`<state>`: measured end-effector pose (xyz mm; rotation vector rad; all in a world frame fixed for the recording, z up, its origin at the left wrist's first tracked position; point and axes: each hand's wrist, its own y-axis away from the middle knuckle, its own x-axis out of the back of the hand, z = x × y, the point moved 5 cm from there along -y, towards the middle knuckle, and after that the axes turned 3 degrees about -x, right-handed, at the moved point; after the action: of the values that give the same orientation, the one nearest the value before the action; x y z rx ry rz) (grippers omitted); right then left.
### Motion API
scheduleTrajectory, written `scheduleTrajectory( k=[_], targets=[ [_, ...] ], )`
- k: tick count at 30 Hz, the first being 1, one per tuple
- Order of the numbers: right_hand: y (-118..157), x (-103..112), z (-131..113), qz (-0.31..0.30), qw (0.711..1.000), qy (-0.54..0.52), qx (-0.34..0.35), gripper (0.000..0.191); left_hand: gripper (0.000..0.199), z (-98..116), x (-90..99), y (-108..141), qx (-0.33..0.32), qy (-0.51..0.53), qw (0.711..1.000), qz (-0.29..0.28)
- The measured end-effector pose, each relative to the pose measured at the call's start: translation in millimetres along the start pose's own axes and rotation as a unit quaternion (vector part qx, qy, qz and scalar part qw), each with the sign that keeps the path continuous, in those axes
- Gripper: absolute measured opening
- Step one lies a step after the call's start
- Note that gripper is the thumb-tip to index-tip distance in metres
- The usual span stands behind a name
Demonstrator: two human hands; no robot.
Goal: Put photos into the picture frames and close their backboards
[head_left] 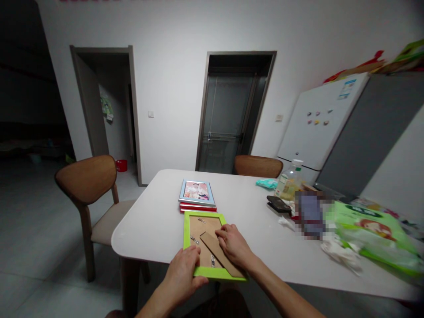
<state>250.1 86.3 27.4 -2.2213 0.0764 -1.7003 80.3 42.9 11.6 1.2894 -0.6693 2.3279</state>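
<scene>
A lime-green picture frame (187, 232) lies face down at the table's near edge, its brown backing board (207, 224) showing. Small metal clips (213, 261) sit along the inner edges, and a brown stand leg (217, 251) slants across the back. My left hand (185, 267) is closed round the lower left corner, thumb along the bottom rim. With bent fingers my right hand (233, 245) presses on the back near the right edge; its fingertips partly hide what they touch there. Just beyond is a stack with a light-blue photo frame (209, 194) above red frames (198, 207).
On the right of the white table (152, 221) are a plastic bottle (289, 183), a black phone-like object (278, 204), crumpled tissues (342, 256) and a green tissue pack (374, 234). Wooden chairs stand at the left (88, 179) and far side (258, 165).
</scene>
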Motion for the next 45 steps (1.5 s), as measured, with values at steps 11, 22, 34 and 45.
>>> scheduleTrajectory(
  k=[11, 22, 34, 45],
  targets=[
    [0, -8, 17, 0.026, 0.998, -0.058, -0.017, 0.028, 0.047, 8, 7.4, 1, 0.011, 0.001, 1.0, -0.002],
    [3, -5, 19, 0.038, 0.994, -0.095, -0.032, 0.027, 0.045, 6, 6.7, 1, 0.007, 0.009, 1.0, 0.004],
    [3, -7, 21, 0.046, 0.993, -0.099, -0.042, 0.025, 0.05, 4, 5.5, 2, 0.013, 0.015, 1.0, -0.001],
    [4, -6, 22, 0.039, 0.994, -0.087, -0.047, 0.026, 0.055, 2, 4.0, 2, 0.007, 0.031, 0.999, -0.008]
  ],
)
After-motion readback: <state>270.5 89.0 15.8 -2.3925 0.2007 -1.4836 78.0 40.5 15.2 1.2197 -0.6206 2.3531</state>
